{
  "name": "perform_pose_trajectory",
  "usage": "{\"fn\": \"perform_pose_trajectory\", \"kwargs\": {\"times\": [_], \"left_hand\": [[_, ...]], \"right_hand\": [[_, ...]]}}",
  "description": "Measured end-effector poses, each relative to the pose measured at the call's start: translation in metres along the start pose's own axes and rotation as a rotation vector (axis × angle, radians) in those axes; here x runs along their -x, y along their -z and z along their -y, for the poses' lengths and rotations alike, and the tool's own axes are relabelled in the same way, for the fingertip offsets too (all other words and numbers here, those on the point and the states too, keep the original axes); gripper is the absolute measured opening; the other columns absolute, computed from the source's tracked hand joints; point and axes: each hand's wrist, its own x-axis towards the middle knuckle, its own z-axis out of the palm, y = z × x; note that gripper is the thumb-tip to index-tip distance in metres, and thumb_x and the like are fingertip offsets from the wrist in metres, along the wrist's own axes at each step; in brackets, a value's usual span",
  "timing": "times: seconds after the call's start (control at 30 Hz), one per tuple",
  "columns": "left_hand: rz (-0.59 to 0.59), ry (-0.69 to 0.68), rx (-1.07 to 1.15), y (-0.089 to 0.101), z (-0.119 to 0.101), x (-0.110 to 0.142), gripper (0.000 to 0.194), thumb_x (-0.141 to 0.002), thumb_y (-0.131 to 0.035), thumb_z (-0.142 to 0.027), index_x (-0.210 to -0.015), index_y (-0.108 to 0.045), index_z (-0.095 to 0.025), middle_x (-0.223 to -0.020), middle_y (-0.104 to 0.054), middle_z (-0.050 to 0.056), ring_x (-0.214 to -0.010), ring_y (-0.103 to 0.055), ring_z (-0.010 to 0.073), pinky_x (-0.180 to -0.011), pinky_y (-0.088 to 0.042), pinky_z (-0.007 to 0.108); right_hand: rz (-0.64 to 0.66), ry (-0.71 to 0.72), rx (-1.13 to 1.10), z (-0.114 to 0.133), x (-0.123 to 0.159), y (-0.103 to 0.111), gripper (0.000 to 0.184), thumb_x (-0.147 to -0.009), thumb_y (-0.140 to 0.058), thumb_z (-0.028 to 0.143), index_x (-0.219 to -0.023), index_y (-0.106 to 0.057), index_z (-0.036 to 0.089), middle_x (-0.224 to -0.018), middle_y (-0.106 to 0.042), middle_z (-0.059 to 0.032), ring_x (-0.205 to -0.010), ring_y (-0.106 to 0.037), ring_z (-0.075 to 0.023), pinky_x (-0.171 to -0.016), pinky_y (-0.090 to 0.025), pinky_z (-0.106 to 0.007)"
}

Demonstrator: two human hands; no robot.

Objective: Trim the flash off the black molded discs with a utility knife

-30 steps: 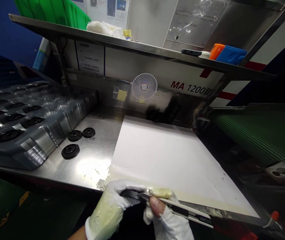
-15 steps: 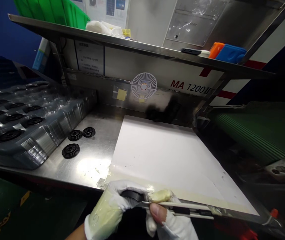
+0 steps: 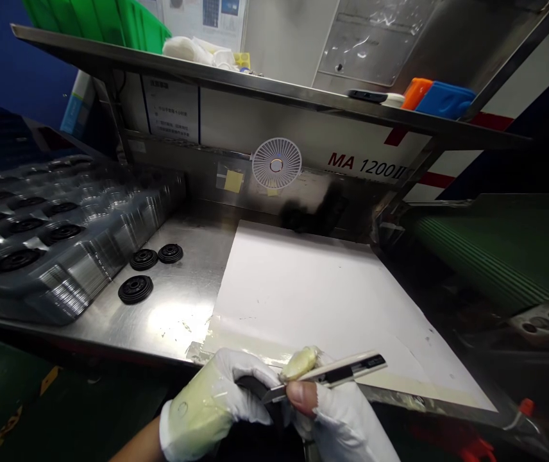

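My left hand [image 3: 214, 398], in a white and yellowish glove, is closed around a black round part [image 3: 254, 386]. Much of that part is hidden by my fingers. In my right hand [image 3: 344, 417], gloved with a bare thumb showing, is a utility knife [image 3: 351, 368]. Its blade points left and lies against or just in front of the black part; whether it touches I cannot tell. Both hands are close together at the bench's front edge. To the left on the metal lie three black ribbed discs [image 3: 135, 290].
A stack of clear plastic trays [image 3: 82, 273] with black discs in its pockets stands at the left. White paper [image 3: 303, 295] is taped to the metal bench [image 3: 183, 289]. A small white fan [image 3: 277, 164] is at the back, below a metal shelf [image 3: 294, 91]. Green machinery [image 3: 490, 256] stands right.
The knife has turned, its handle end swinging up and left from nearly level to a slant. My right hand has tilted with it; my left hand keeps hold of the black part.
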Motion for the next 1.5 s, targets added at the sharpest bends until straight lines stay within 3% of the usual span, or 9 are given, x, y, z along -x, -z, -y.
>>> {"fn": "perform_pose_trajectory", "kwargs": {"times": [0.2,0.33,0.43,0.57,0.7,0.9,1.2,1.33,1.5], "left_hand": [[-0.008,0.06,-0.014,-0.001,-0.003,0.001,0.033,-0.051,-0.076,-0.009,-0.083,-0.075,-0.02,-0.077,-0.071,0.002,-0.076,-0.062,0.019,-0.072,-0.045,0.027],[0.036,0.17,0.013,-0.003,-0.011,0.005,0.034,-0.054,-0.071,-0.01,-0.087,-0.074,-0.017,-0.078,-0.069,0.003,-0.072,-0.06,0.018,-0.07,-0.044,0.028],[0.106,0.169,0.026,-0.006,-0.016,0.009,0.027,-0.058,-0.07,-0.016,-0.085,-0.073,-0.015,-0.074,-0.065,0.001,-0.068,-0.055,0.0152,-0.068,-0.043,0.027],[0.118,0.187,-0.044,-0.008,-0.02,0.012,0.022,-0.058,-0.072,-0.02,-0.079,-0.07,-0.013,-0.071,-0.059,0.0,-0.067,-0.049,0.0136,-0.063,-0.038,0.025],[0.11,0.191,-0.123,-0.006,-0.021,0.011,0.021,-0.057,-0.073,-0.02,-0.076,-0.069,-0.013,-0.067,-0.054,-0.003,-0.064,-0.046,0.0114,-0.06,-0.036,0.024],[0.103,0.247,-0.197,0.0,-0.018,0.011,0.03,-0.057,-0.074,-0.028,-0.086,-0.071,-0.017,-0.078,-0.064,-0.001,-0.075,-0.055,0.016,-0.069,-0.042,0.026],[0.107,0.221,-0.122,0.0,-0.014,0.01,0.026,-0.059,-0.073,-0.025,-0.083,-0.07,-0.016,-0.077,-0.061,-0.001,-0.072,-0.052,0.0146,-0.068,-0.041,0.026],[0.12,0.24,-0.196,-0.001,-0.019,0.011,0.024,-0.059,-0.072,-0.022,-0.081,-0.07,-0.015,-0.07,-0.058,-0.003,-0.066,-0.049,0.0117,-0.062,-0.038,0.022],[0.105,0.262,-0.236,-0.002,-0.018,0.011,0.019,-0.06,-0.069,-0.02,-0.078,-0.072,-0.015,-0.063,-0.056,-0.004,-0.059,-0.045,0.0096,-0.054,-0.034,0.021]], "right_hand": [[-0.073,-0.035,0.074,0.001,0.007,0.017,0.023,-0.052,-0.083,0.028,-0.062,-0.065,0.016,-0.054,-0.056,-0.0003,-0.052,-0.05,-0.0142,-0.051,-0.038,-0.027],[-0.027,-0.011,0.039,0.012,0.008,0.012,0.025,-0.058,-0.077,0.035,-0.066,-0.061,0.017,-0.059,-0.055,0.0004,-0.049,-0.044,-0.0114,-0.048,-0.034,-0.026],[0.015,0.005,0.089,0.02,0.007,0.005,0.021,-0.064,-0.071,0.033,-0.067,-0.058,0.017,-0.059,-0.054,0.0001,-0.052,-0.043,-0.0126,-0.049,-0.033,-0.026],[0.023,-0.057,0.14,0.028,0.006,-0.002,0.02,-0.063,-0.072,0.029,-0.068,-0.056,0.017,-0.058,-0.05,0.0019,-0.053,-0.041,-0.0114,-0.05,-0.032,-0.025],[0.009,-0.093,0.166,0.033,0.008,-0.005,0.021,-0.061,-0.073,0.029,-0.067,-0.057,0.016,-0.064,-0.054,-0.0001,-0.062,-0.047,-0.0146,-0.058,-0.038,-0.028],[0.024,-0.215,0.302,0.043,0.015,0.007,0.016,-0.055,-0.073,0.02,-0.064,-0.06,0.015,-0.055,-0.052,0.0041,-0.053,-0.044,-0.01,-0.053,-0.034,-0.023],[-0.032,-0.035,0.152,0.02,0.008,0.009,0.018,-0.063,-0.069,0.029,-0.067,-0.056,0.017,-0.058,-0.051,0.0019,-0.054,-0.043,-0.0126,-0.052,-0.032,-0.027],[-0.022,-0.05,0.115,0.014,0.007,0.009,0.018,-0.064,-0.07,0.027,-0.068,-0.056,0.017,-0.06,-0.052,0.0019,-0.057,-0.043,-0.012,-0.054,-0.034,-0.026],[0.016,-0.116,0.142,0.026,0.01,0.005,0.016,-0.063,-0.07,0.025,-0.072,-0.062,0.016,-0.068,-0.058,-0.0015,-0.067,-0.05,-0.016,-0.062,-0.041,-0.028]]}}
